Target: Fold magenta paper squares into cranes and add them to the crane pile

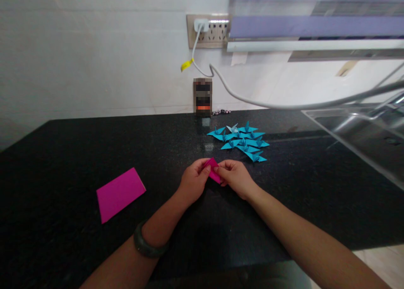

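Both my hands meet over the middle of the black countertop (63, 162). My left hand (194, 180) and my right hand (235, 177) each pinch a small folded magenta paper (213, 170) between fingertips and thumb, holding it just above the counter. A dark bangle (147, 243) sits on my left wrist. Just beyond the hands lies a pile of several folded blue paper cranes (241, 141). A stack of flat magenta paper sheets (119, 193) lies on the counter to the left of my left hand.
A small dark object (202, 97) stands against the white wall at the counter's back. A wall socket (210, 31) holds a white plug, and its cable (252, 101) runs right. A steel sink (362, 133) lies at the right. The counter's front edge is near my forearms.
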`<state>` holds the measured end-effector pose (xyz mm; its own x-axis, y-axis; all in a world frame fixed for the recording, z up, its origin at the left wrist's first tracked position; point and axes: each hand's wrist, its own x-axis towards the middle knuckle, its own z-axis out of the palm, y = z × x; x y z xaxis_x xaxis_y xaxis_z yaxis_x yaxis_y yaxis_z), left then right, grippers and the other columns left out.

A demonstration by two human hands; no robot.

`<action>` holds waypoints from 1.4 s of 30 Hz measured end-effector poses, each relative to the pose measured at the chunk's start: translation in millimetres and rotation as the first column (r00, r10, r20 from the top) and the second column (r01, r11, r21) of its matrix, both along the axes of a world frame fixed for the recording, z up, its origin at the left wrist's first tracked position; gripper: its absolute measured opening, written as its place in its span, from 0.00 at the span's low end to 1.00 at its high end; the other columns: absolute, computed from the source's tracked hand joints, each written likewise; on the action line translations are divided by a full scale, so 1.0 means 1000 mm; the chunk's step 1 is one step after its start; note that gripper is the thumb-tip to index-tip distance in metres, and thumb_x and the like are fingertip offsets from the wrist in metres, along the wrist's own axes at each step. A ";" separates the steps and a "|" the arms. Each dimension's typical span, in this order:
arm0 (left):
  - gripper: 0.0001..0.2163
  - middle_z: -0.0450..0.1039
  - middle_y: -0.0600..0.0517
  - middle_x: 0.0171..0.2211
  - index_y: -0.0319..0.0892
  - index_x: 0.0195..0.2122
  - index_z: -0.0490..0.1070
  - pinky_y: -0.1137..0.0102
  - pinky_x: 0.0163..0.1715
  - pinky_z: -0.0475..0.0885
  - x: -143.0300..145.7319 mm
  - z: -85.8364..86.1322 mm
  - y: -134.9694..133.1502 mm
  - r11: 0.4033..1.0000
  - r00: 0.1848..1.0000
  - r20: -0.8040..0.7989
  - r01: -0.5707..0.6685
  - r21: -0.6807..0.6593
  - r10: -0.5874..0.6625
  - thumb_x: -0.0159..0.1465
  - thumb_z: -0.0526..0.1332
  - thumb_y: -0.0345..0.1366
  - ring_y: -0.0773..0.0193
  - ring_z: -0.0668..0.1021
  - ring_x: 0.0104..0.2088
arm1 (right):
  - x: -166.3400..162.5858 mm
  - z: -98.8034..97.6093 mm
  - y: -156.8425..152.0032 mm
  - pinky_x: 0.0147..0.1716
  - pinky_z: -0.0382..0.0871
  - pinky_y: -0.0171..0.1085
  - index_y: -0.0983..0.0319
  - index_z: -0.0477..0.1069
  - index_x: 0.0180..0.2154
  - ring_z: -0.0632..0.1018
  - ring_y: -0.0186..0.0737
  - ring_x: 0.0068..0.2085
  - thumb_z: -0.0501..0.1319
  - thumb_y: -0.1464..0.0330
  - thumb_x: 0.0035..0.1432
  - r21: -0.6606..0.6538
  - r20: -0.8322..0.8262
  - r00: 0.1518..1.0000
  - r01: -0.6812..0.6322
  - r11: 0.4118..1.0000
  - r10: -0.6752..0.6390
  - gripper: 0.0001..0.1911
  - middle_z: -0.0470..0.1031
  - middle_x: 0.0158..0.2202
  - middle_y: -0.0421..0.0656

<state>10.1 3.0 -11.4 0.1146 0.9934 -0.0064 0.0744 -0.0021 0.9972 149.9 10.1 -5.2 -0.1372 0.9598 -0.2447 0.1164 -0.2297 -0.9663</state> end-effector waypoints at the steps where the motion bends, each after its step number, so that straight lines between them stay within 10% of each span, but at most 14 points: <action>1: 0.12 0.74 0.48 0.36 0.38 0.42 0.69 0.69 0.38 0.69 -0.001 -0.001 0.000 1.000 0.999 -0.048 0.010 0.025 -0.009 0.58 0.55 0.36 0.63 0.76 0.36 | 0.000 -0.001 0.000 0.16 0.58 0.28 0.64 0.65 0.22 0.64 0.27 0.17 0.59 0.64 0.48 0.072 0.073 0.997 -0.003 0.997 -0.002 0.10 0.65 0.16 0.35; 6: 0.12 0.74 0.49 0.35 0.42 0.42 0.69 0.69 0.37 0.69 -0.004 -0.006 -0.002 0.991 0.958 -0.286 0.018 0.133 0.021 0.59 0.54 0.37 0.62 0.76 0.35 | 0.002 -0.001 -0.004 0.22 0.57 0.31 0.64 0.69 0.22 0.66 0.30 0.21 0.56 0.68 0.51 0.459 0.497 0.858 -0.135 0.878 -0.128 0.09 0.68 0.19 0.39; 11: 0.10 0.74 0.52 0.28 0.41 0.37 0.70 0.72 0.28 0.69 -0.005 -0.007 -0.002 0.996 0.950 -0.308 -0.029 0.090 0.055 0.58 0.54 0.39 0.65 0.75 0.28 | 0.000 0.005 -0.009 0.26 0.59 0.32 0.63 0.70 0.24 0.69 0.33 0.25 0.58 0.70 0.50 0.555 0.562 0.807 -0.204 0.806 -0.183 0.06 0.70 0.22 0.41; 16: 0.10 0.72 0.51 0.26 0.39 0.34 0.68 0.71 0.27 0.70 -0.003 -0.005 0.001 0.999 0.992 -0.119 -0.040 -0.023 0.037 0.58 0.54 0.40 0.65 0.75 0.26 | 0.000 0.003 -0.004 0.18 0.60 0.30 0.64 0.68 0.25 0.65 0.28 0.19 0.55 0.63 0.53 0.301 0.143 0.989 -0.073 0.951 0.030 0.12 0.65 0.18 0.37; 23: 0.10 0.71 0.53 0.26 0.39 0.34 0.67 0.70 0.27 0.71 -0.002 -0.006 0.001 0.998 1.000 -0.008 -0.030 -0.056 0.030 0.57 0.55 0.41 0.66 0.74 0.25 | 0.001 0.006 -0.001 0.13 0.59 0.26 0.65 0.67 0.26 0.63 0.24 0.15 0.66 0.60 0.41 -0.001 -0.244 0.968 -0.067 0.998 0.064 0.16 0.65 0.17 0.34; 42: 0.11 0.71 0.52 0.27 0.40 0.33 0.68 0.72 0.26 0.70 -0.003 -0.002 -0.002 0.999 0.981 -0.194 0.032 0.015 -0.029 0.60 0.52 0.42 0.66 0.74 0.26 | -0.002 0.004 -0.002 0.12 0.54 0.26 0.63 0.61 0.20 0.60 0.24 0.13 0.60 0.57 0.48 -0.017 -0.024 0.996 -0.089 0.996 0.088 0.17 0.60 0.12 0.32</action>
<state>7.0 1.1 -12.9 0.1432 0.9896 -0.0140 0.2662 -0.0249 0.9636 148.2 7.7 -1.5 -0.2274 0.9392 -0.2574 0.1146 -0.2367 -0.9648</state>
